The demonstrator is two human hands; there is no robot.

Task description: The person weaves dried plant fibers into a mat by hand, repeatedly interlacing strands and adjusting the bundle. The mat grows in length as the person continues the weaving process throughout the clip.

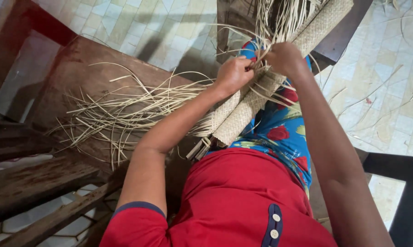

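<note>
A pale woven straw mat (243, 114) lies folded across my lap, running up to the top right. Loose straw strips (279, 18) stick out from its unfinished edge. My left hand (234, 73) is closed on a few of these strips at the mat's edge. Just to its right, my right hand (284, 57) pinches more strips, the two hands almost touching. I wear a red top and a blue flowered skirt (284, 132).
A heap of loose straw strips (119, 110) lies on a dark wooden bench (78, 68) at my left. More dark wooden furniture (398, 183) stands at the right and top. The floor is pale tile (380, 91) with scattered strips.
</note>
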